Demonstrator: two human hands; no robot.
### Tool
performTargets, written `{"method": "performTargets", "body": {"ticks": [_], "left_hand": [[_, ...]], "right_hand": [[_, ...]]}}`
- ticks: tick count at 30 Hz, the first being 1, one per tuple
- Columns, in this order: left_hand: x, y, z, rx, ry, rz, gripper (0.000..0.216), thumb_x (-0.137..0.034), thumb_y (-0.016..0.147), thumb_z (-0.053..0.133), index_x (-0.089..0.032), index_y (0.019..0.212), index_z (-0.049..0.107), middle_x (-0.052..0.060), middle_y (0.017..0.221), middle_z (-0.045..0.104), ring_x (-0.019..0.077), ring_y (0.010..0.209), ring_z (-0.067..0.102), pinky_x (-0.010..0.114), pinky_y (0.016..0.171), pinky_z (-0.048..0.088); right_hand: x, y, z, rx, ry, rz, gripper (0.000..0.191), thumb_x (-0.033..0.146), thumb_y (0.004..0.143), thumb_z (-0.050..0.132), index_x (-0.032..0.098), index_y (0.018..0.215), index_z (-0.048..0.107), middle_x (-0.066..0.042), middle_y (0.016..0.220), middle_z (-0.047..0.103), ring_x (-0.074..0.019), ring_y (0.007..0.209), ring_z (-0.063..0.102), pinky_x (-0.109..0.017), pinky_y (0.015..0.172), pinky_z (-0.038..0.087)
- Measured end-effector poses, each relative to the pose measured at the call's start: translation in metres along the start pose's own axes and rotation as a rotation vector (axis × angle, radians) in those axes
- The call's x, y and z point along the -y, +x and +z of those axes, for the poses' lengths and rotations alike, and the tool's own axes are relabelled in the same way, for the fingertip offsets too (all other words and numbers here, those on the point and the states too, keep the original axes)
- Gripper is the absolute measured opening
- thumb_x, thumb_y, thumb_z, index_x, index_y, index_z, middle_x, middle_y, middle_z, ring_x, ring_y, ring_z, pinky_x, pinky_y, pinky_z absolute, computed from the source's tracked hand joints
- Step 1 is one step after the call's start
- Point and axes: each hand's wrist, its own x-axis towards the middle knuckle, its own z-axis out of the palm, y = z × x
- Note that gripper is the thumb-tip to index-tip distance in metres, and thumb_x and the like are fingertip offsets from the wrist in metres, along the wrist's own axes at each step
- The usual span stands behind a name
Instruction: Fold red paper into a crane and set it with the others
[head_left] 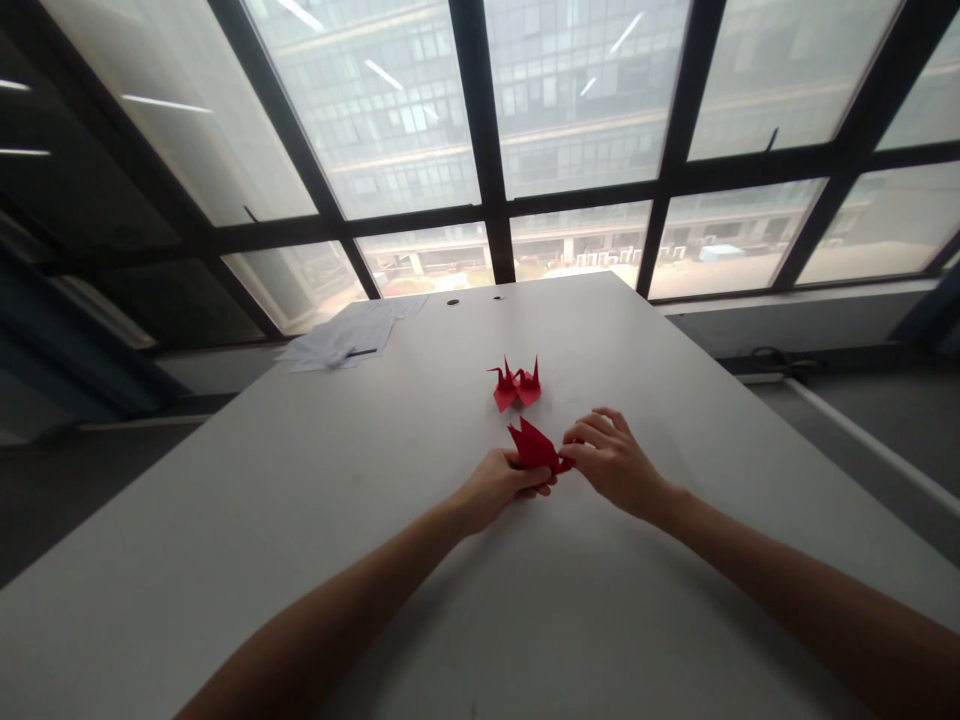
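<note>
A red origami crane [534, 446], partly folded in shape, is held between both hands above the table. My left hand [501, 484] grips its lower left side, with the thumb along the front and the fingers behind. At its right end, my right hand [609, 452] pinches a narrow tip between thumb and index finger, the other fingers curled above. The fingertips partly hide that tip. Just beyond my hands, two finished red paper cranes [517, 388] stand side by side on the table, their thin points upward.
The long white table [360, 520] reaches toward large dark-framed windows [491, 130]. Loose white papers [341, 335] with a dark pen [361, 352] lie at the far left edge. Two small round holes [452, 302] show near the far end. A dark cable [784, 358] rests beyond the right edge.
</note>
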Motion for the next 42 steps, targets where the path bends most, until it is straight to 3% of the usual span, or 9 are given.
{"method": "performTargets", "body": {"ticks": [7,12,17,27,31,34,37,42], "left_hand": [[-0.010,-0.006,-0.002,0.164,0.130,-0.008,0.025,-0.031,0.070,0.080,-0.011,0.085,0.077,0.009,0.077,0.070,0.0132,0.063,0.059,0.023,0.060,0.042],[-0.018,-0.011,-0.003,0.302,0.136,-0.115,0.024,-0.029,0.066,0.084,-0.011,0.080,0.076,0.007,0.076,0.069,0.0116,0.060,0.054,0.023,0.057,0.041],[-0.017,-0.014,-0.002,0.356,0.043,-0.225,0.028,-0.029,0.067,0.085,-0.011,0.085,0.075,0.008,0.079,0.068,0.0109,0.063,0.055,0.023,0.062,0.042],[-0.012,-0.011,0.006,0.252,0.019,-0.178,0.027,-0.032,0.064,0.085,-0.011,0.074,0.071,0.003,0.065,0.061,0.0099,0.057,0.049,0.023,0.056,0.035],[-0.012,-0.011,0.007,0.171,0.089,-0.083,0.024,-0.032,0.065,0.083,-0.012,0.071,0.072,0.002,0.062,0.060,0.0101,0.055,0.047,0.023,0.053,0.032],[-0.012,-0.010,0.007,0.111,0.162,-0.004,0.022,-0.031,0.068,0.081,-0.012,0.077,0.075,0.002,0.064,0.062,0.0101,0.056,0.048,0.023,0.055,0.034],[-0.011,-0.009,0.009,0.105,0.226,0.060,0.023,-0.033,0.071,0.079,-0.012,0.081,0.076,0.003,0.067,0.064,0.0104,0.057,0.049,0.023,0.057,0.036],[-0.004,-0.009,0.016,0.031,0.202,0.193,0.030,-0.040,0.077,0.075,-0.012,0.085,0.076,0.008,0.075,0.069,0.0149,0.064,0.057,0.025,0.061,0.043]], "right_hand": [[-0.011,0.003,-0.007,0.020,0.464,0.084,0.004,0.027,0.083,0.074,0.025,0.085,0.072,-0.007,0.100,0.068,-0.0227,0.097,0.059,-0.042,0.092,0.045],[-0.009,0.003,-0.007,0.011,0.804,0.311,0.019,0.035,0.078,0.077,0.019,0.083,0.067,-0.005,0.085,0.067,-0.0185,0.078,0.061,-0.035,0.074,0.052],[0.005,0.004,0.002,-0.044,0.949,0.435,0.021,0.033,0.077,0.076,0.018,0.085,0.064,-0.003,0.080,0.066,-0.0163,0.073,0.061,-0.032,0.070,0.053],[0.016,0.007,0.020,-0.282,0.934,0.634,0.024,0.034,0.073,0.078,0.019,0.083,0.062,0.001,0.072,0.062,-0.0132,0.064,0.056,-0.026,0.058,0.047],[0.024,0.004,0.020,-0.199,1.044,0.735,0.031,0.047,0.085,0.065,0.017,0.081,0.065,0.000,0.068,0.062,-0.0124,0.058,0.054,-0.025,0.052,0.044],[0.030,0.001,0.017,-0.079,1.115,0.688,0.035,0.049,0.086,0.063,0.015,0.083,0.070,-0.003,0.072,0.067,-0.0127,0.059,0.055,-0.025,0.053,0.044],[0.034,0.000,0.016,-0.115,1.108,0.654,0.028,0.042,0.079,0.073,0.015,0.083,0.072,-0.004,0.074,0.070,-0.0145,0.063,0.059,-0.027,0.059,0.047],[0.034,0.000,0.019,-0.197,1.026,0.676,0.026,0.042,0.082,0.071,0.016,0.078,0.070,-0.003,0.069,0.068,-0.0157,0.060,0.060,-0.028,0.056,0.047]]}}
